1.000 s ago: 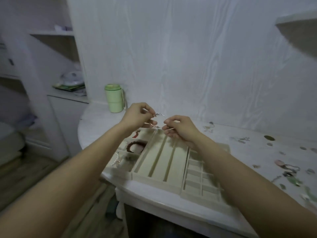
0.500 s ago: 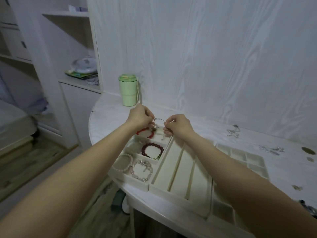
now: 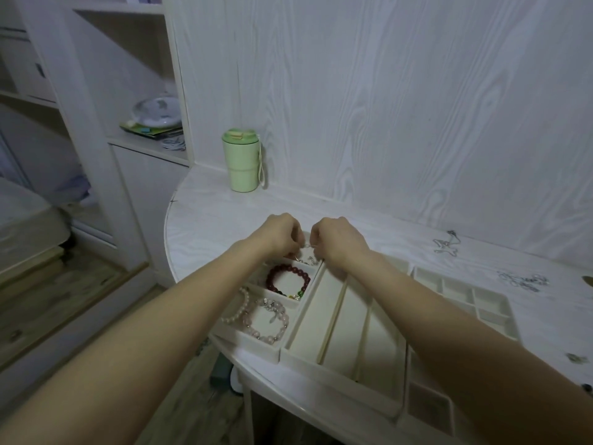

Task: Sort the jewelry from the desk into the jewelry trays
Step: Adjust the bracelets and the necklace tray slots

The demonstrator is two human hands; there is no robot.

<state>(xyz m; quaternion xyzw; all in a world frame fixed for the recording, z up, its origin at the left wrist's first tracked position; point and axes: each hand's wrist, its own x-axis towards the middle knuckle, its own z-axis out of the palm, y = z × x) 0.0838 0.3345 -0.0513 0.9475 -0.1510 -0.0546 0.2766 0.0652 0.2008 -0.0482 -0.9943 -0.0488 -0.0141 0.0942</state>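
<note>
Both hands, left (image 3: 282, 234) & right (image 3: 337, 237), pinched a thin chain (image 3: 308, 259) over far-left tray (image 3: 256, 343); 3 bracelets sorted, chains (image 3: 446, 245) on counter (image 3: 205, 216) unsorted.

One camera only, worn on the person's head, looks forward and steeply down over both forearms at the white wood-grain desk (image 3: 205, 216). It sits close above the desk's rounded near-left edge, with the cream compartmented jewelry trays (image 3: 346, 329) just below centre and the two hands (image 3: 308, 239) meeting near the middle. The wide lens bends the pale wood-grain wall panel (image 3: 385, 107) behind the desk's far edge and takes in the white shelf unit (image 3: 134, 91) and floor at left.
</note>
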